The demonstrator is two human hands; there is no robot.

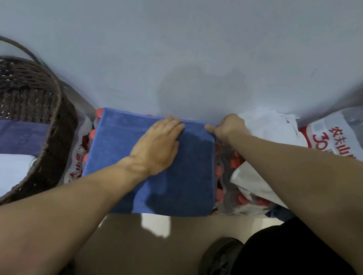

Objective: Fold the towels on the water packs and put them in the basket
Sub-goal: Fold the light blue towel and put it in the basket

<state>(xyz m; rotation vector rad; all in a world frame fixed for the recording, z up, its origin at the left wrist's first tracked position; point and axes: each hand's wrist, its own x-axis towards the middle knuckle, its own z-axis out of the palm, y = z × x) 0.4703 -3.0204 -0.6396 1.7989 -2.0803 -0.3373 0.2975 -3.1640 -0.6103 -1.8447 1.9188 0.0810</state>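
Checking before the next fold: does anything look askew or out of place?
Nothing stands out. The blue terry towel lies flat and square on the red-capped water pack, left hand pressing, right hand pinching its far corner.

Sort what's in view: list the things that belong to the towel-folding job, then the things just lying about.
Job: blue towel, left hand flat on it, right hand pinching its far corner, water packs, white towel, basket, folded towels inside.

Lying about: shoe, wall.
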